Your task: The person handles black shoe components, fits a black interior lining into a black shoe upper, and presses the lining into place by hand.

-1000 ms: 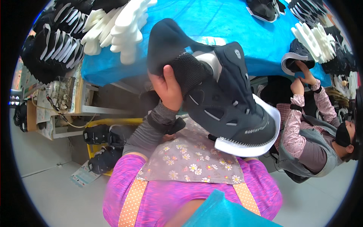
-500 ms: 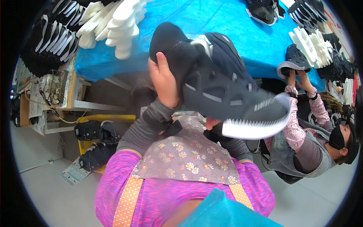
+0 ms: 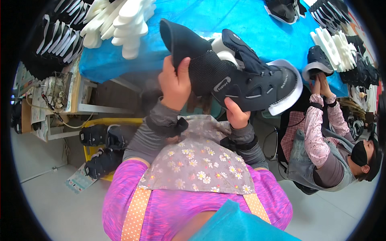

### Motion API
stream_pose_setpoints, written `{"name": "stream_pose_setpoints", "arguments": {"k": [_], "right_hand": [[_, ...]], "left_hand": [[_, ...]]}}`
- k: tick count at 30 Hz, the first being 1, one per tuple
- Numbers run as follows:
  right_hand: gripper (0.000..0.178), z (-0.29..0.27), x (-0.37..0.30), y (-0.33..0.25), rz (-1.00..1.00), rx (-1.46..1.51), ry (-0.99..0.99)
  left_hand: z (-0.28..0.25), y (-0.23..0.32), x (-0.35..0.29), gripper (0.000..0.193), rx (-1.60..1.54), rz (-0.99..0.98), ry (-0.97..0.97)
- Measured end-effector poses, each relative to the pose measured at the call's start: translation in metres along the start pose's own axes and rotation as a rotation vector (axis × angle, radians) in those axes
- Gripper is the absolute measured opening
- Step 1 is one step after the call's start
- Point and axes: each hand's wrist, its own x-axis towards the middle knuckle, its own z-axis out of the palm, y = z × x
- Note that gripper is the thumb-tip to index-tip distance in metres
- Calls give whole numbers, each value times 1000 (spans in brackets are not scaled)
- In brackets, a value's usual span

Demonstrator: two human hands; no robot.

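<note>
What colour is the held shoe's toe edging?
The toe edging is white, clearest in the head view.

Across the room I see the person's left forearm [image 3: 150, 130] angling far and right, its grip, the left grip [image 3: 175, 85], clasped with the thumb [image 3: 184, 69] upright. The right forearm [image 3: 250, 150] leans inward; the right grip [image 3: 237, 115] sits nearer, closed, thumb slanting far-left, its other fingers mostly hidden from view.

two bare hands, one left hand [image 3: 175, 86] and one right hand [image 3: 238, 115], are seen on one black shoe upper [image 3: 257, 85]. one co-worker [image 3: 317, 148], one blue-covered table [image 3: 225, 16] and one yellow crate [image 3: 114, 121] are counted. white foam-like pieces [image 3: 130, 30] are piled in two groups, too overlapped to be tallied.
</note>
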Motion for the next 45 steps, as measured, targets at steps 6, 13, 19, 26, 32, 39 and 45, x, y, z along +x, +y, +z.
{"name": "stream_pose_setpoints", "arguments": {"k": [6,13,19,26,32,39,45], "right_hand": [[41,-16,-15,-26,102,-66,-203],[58,-4,-3,-27,140,255,-107],[58,-11,6,-20,-46,342,89],[51,-26,4,-11,54,422,94],[57,-47,0,-11,185,452,17],[61,-54,16,-12,207,626,47],[53,-98,13,-7,253,909,10]], "left_hand": [[-40,-1,52,16,325,309,72],[-30,8,65,28,-488,-262,-153],[-35,-16,23,42,-625,-638,-265],[-24,-30,-5,21,-554,-478,-475],[-34,-34,24,36,81,622,-250],[-39,-4,56,43,-51,656,-418],[-49,-9,64,70,-394,370,-795]]}}
